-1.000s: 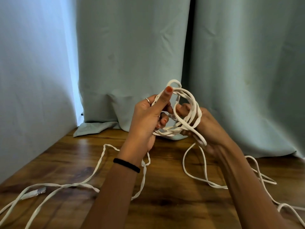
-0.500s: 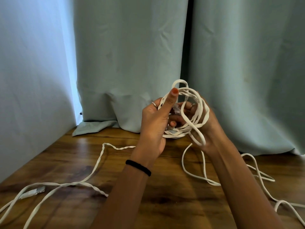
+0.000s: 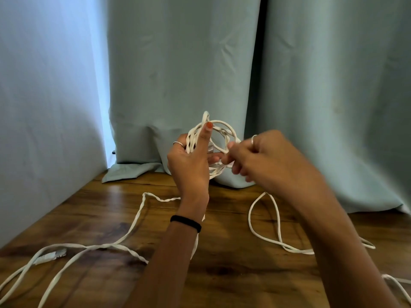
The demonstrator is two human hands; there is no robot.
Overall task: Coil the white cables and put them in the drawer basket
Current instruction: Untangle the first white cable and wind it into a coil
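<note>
A coil of white cable [image 3: 219, 132] hangs in the air above the wooden table, several loops thick. My left hand [image 3: 191, 162] grips the coil's left side with the thumb up along the loops. My right hand [image 3: 264, 161], blurred, pinches a strand at the coil's right side. Loose white cable [image 3: 133, 225] trails down from the coil across the table to the left, ending near a flat connector [image 3: 51, 256]. More loose cable [image 3: 275, 221] loops on the table under my right forearm. No drawer basket is in view.
The wooden table [image 3: 233, 274] runs to pale green curtains [image 3: 178, 74] at the back and a pale wall [image 3: 44, 107] on the left. Another strand of cable [image 3: 395, 283] lies at the right edge.
My right hand has come out from behind the coil and now sits in front of its right side. The coil has shifted a little with both hands.
</note>
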